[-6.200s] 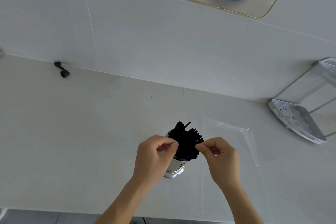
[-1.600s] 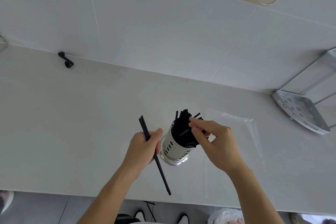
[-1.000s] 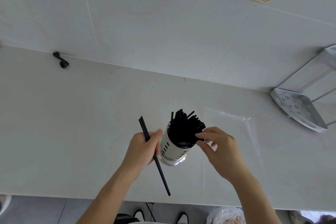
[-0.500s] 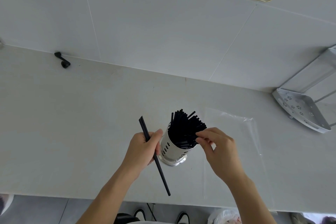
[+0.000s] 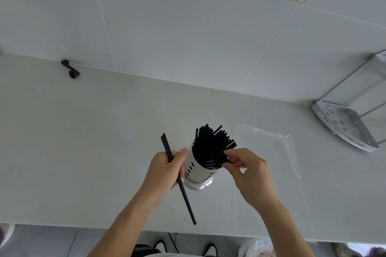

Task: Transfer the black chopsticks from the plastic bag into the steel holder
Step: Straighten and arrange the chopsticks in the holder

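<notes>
Chopsticks [image 5: 211, 148] mostly stand packed in the steel holder [image 5: 197, 170]; our left hand [image 5: 165, 170], just left of it, is closed around a loose pair [image 5: 177, 177], likely ready to insert. Our right hand [image 5: 245, 168] pinches tips at the holder's right rim, probably making room; the plastic bag [image 5: 269, 152] lies flat right of the holder, apparently emptied.

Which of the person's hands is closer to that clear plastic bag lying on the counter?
Right. The right hand lies beside the plastic bag; the left hand is beyond the steel holder.
</notes>
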